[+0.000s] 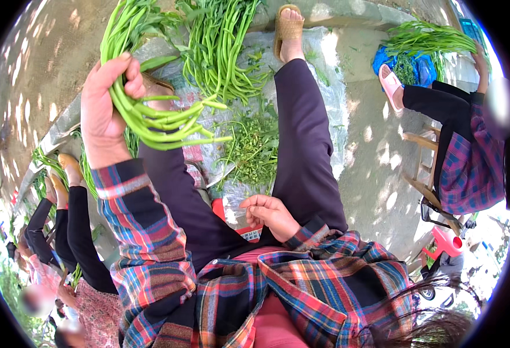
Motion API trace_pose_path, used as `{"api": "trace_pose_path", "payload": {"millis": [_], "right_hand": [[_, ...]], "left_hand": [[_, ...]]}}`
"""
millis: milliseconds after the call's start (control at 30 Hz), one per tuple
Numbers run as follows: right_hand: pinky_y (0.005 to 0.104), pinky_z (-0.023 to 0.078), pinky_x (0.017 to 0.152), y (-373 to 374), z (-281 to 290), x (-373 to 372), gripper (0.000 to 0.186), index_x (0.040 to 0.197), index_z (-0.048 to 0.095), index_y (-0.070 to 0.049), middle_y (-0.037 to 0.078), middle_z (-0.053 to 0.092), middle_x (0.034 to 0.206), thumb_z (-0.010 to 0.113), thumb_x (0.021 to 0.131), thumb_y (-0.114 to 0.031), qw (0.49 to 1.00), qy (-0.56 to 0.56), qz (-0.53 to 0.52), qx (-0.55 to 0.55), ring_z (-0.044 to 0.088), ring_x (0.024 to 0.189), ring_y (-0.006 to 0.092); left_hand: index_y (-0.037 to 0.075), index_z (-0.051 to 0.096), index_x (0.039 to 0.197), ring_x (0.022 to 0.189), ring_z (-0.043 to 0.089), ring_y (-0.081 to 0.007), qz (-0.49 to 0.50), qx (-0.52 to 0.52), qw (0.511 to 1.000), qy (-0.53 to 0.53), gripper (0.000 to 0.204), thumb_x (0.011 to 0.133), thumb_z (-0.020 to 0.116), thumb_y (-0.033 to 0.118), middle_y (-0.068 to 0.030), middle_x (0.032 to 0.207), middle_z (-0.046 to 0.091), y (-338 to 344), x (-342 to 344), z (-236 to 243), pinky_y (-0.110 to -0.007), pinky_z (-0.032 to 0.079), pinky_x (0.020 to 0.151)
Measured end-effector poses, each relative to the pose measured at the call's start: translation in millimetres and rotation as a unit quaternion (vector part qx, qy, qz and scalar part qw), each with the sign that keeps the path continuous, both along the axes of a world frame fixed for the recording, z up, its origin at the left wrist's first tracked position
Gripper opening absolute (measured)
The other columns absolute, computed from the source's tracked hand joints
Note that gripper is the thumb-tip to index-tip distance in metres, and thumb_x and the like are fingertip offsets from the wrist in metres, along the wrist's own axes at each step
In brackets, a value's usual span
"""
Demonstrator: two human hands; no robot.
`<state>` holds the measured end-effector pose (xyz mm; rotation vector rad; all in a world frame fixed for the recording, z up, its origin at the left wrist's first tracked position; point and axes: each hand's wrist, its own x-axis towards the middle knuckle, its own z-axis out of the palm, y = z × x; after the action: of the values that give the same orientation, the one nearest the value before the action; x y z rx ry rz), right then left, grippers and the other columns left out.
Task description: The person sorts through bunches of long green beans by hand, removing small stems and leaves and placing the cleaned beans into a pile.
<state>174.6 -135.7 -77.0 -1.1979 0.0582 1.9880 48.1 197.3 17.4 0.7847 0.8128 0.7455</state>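
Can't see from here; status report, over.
Left hand gripping green stems. Right hand loosely curled, nothing visible in it. Loose leaves on plastic sheet below.

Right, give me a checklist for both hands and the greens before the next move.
1. Left hand secure on the bunch of long-stemmed greens: ok, fingers wrapped around the stems.
2. Stem ends level: not ok, they splay out unevenly.
3. Bunch's leafy end fully in view: cannot tell, the upper edge cuts it off.
4. Right hand empty: cannot tell, fingers curled, no item visible.
5. Plastic sheet free of loose trimmings: not ok, they lie scattered between the legs.
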Motion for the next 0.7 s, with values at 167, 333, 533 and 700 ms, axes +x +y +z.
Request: {"api": "trace_pose_path", "payload": {"millis": [167,333,533,700], "right_hand": [[0.0229,0.047,0.063,-4.9,-14.0,2.8,0.020,0.102,0.058,-0.003,0.001,0.058,0.079,0.044,0.088,-0.005,0.999,-0.008,-0.038,0.017,0.055,0.067,0.0089],[0.0235,0.049,0.063,-2.0,-3.4,21.8,0.019,0.103,0.057,-0.001,0.003,0.059,0.079,0.046,0.088,-0.003,0.988,-0.080,-0.089,0.093,0.057,0.069,0.0100],[0.0204,0.045,0.068,2.8,57.5,49.6,0.024,0.111,0.053,0.001,0.001,0.057,0.086,0.046,0.089,-0.004,0.897,-0.335,-0.037,0.288,0.054,0.076,0.0067],[0.0258,0.047,0.070,5.2,114.1,14.9,0.035,0.116,0.050,0.001,0.008,0.056,0.093,0.052,0.081,0.000,0.704,-0.551,0.085,0.441,0.057,0.081,0.0165]], "left_hand": [[0.001,0.048,0.094,0.058,0.044,-0.0106,0.012,-0.051,0.995,-0.080,0.012,0.087,0.050,0.010,-0.0039,0.070,0.046,-44.1,-21.4,-19.6,-0.025,0.038,0.052],[0.003,0.048,0.083,0.058,0.044,-0.0114,0.033,-0.100,0.982,-0.157,0.008,0.086,0.052,0.010,-0.0039,0.071,0.048,-91.8,-42.6,-32.3,-0.027,0.039,0.053],[0.004,0.052,0.087,0.051,0.049,-0.0139,0.087,-0.108,0.984,-0.113,0.009,0.081,0.057,0.007,-0.0043,0.065,0.052,-146.4,-40.7,-29.3,-0.027,0.042,0.047],[0.003,0.052,0.087,0.053,0.050,-0.0145,0.137,-0.075,0.983,-0.100,0.010,0.081,0.058,0.008,-0.0039,0.066,0.053,-192.6,-24.4,-23.9,-0.028,0.044,0.049]]}}
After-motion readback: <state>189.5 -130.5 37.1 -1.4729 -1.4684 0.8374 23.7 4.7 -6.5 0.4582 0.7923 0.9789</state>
